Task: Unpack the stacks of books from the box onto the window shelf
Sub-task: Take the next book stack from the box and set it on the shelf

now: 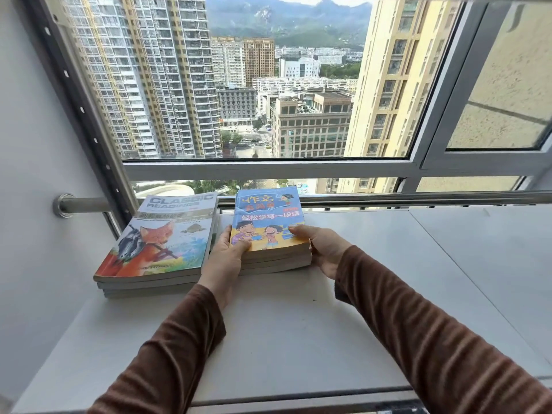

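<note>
A small stack of books topped by a blue and yellow cartoon cover (268, 222) rests on the white window shelf (298, 324). My left hand (228, 253) grips its left side with the thumb on the cover. On the stack's right side my right hand (321, 249) holds it, thumb on top as well. Just to the left lies another stack of books with a fox on its top cover (161, 243), close beside my left hand. The box is out of view.
A metal rail (388, 198) runs along the back of the shelf in front of the window glass. A white wall (38, 234) closes off the left side. The shelf stretches bare to the right (448, 249) and toward me.
</note>
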